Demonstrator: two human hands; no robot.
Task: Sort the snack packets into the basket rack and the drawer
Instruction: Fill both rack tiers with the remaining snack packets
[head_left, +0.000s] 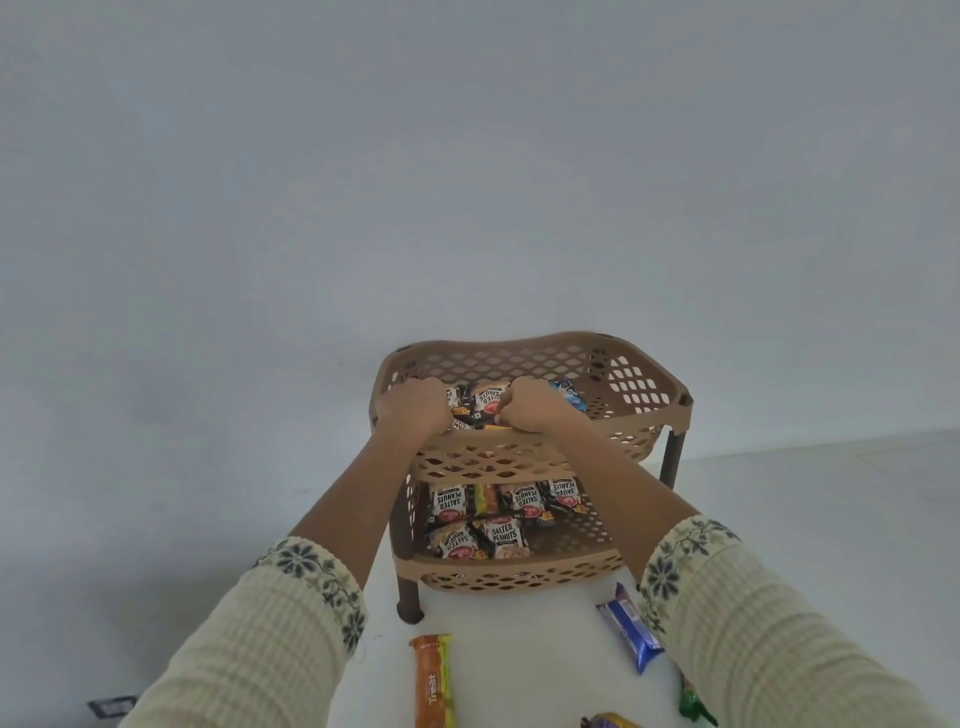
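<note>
Hands work inside the top tier of our tan perforated plastic two-tier basket rack (636, 415).
We curl our left hand (413, 408) and right hand (535, 404) into closed grips among black-and-white salted-peanut packets (488, 400); which packet each pinches, we cannot tell. Below the grips, more peanut packets (501, 535) fill the lower tier; an orange biscuit pack (432, 680) and a blue wafer bar (629, 626) lie on the white counter (524, 654).

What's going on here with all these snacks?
A person is sorting snack packets into a two-tier basket rack. Both hands, left and right, are in the top basket among salted peanut packets. More peanut packets fill the lower basket. An orange biscuit pack and a blue one still lie on the table.
</note>
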